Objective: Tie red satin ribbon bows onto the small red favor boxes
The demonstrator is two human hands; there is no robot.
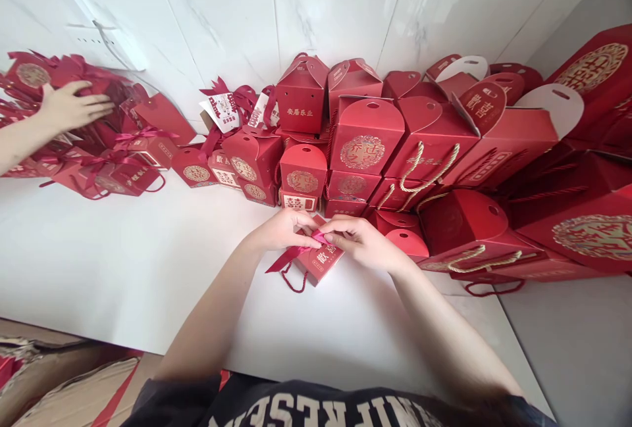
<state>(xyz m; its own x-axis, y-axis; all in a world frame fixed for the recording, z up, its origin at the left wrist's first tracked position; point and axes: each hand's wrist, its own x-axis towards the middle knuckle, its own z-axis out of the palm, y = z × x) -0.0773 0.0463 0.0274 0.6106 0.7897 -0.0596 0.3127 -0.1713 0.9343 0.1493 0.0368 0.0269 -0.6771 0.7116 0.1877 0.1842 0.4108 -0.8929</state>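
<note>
On the white table in front of me lies a small red gift box [323, 264] with gold lettering and a dark red cord handle [295, 282]. A crimson ribbon [289, 258] crosses its upper part, one tail hanging off to the left. From the left, my left hand [288, 229] pinches the ribbon between thumb and fingers. My right hand [363, 239] closes on the same ribbon from the other side, its fingertips almost meeting the left thumb. The bit of ribbon between the fingertips is partly hidden.
Behind my hands, stacked red gift boxes [370, 134] line the tiled wall. Larger boxes [592, 229] with rope handles stand at right. Another person's hand [79, 108] rests over piled ribboned boxes [123, 177] at left. Cardboard [74, 387] lies below the table's front edge.
</note>
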